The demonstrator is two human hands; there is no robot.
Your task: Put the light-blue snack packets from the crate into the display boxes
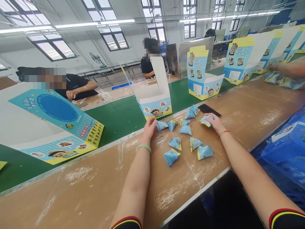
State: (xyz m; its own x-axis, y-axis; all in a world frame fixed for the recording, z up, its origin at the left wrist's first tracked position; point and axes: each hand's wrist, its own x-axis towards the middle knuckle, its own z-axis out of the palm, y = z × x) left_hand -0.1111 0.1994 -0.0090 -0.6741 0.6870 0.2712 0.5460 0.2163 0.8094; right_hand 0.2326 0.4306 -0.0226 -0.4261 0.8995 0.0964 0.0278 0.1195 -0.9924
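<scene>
Blue-and-yellow pyramid-shaped packets lie loosely grouped on the brown tabletop between my two hands; one of the nearer ones is a packet (172, 157) at the front. My right hand (215, 123) is closed on a small blue packet (206, 120) beside a black phone (209, 110). My left hand (149, 128) is at the table's far edge, just below an open striped carton (156, 107). Its bent fingers are against the left end of another packet (162, 126); whether they grip it is hidden.
A green conveyor belt (114, 122) runs behind the table, carrying a large open carton (59, 127) at left and another carton (197, 74) at right. Blue crates (283, 152) stand at my right. Another person's hand (283, 68) is over packets at far right; co-workers sit opposite.
</scene>
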